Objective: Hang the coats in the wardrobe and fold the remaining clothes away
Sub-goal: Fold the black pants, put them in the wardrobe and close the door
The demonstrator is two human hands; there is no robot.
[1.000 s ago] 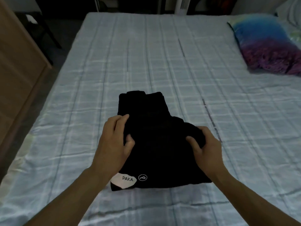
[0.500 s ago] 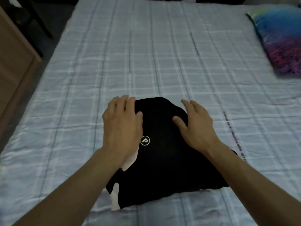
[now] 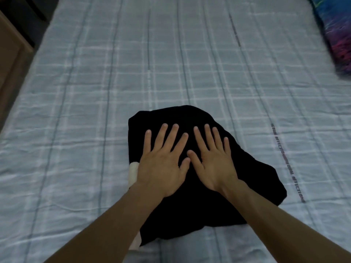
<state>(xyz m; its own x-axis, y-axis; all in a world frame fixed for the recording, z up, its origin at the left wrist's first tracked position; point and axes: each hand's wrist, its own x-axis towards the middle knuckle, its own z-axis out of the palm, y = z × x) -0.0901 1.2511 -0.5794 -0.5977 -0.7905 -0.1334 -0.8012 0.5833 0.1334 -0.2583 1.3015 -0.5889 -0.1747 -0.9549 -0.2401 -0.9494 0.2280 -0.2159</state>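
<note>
**Occlusions and cut-offs**

Pillow (image 3: 334,35) is cropped by the right edge and motion-blurred. Wooden furniture (image 3: 11,59) is clipped at the left edge. The black garment (image 3: 247,177) is partly covered by both hands and forearms. Printing on the bedsheet (image 3: 76,130) is unreadable.

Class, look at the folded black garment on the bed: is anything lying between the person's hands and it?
Nothing visible does. The left hand and right hand lie flat, fingers spread, directly on top of the folded black garment, which rests on the checked bed sheet.
</note>
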